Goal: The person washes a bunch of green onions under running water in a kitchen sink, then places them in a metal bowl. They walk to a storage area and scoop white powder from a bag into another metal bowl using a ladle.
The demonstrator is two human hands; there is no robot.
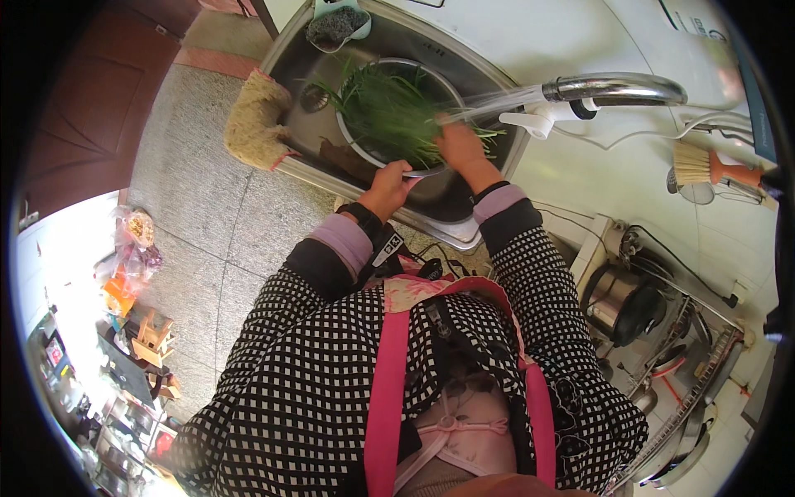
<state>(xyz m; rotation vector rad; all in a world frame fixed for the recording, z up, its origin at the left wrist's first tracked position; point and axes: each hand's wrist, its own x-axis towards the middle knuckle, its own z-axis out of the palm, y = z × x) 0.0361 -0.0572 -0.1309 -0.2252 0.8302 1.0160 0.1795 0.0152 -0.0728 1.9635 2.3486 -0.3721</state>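
In the steel sink (319, 132), a metal bowl (451, 89) of long green leaves (385, 112) sits beneath a running faucet (617, 87); rinsing seems the step in hand.
The leaves lie at the upper centre of the frame, heaped in the bowl, some spilling past its rim. The person's left hand (387, 190) grips the near rim; the right hand (462, 149) is among the stalk ends beside the stream, its grasp too blurred to tell. The next move likely calls for steadying the bowl while loosening the stalks.
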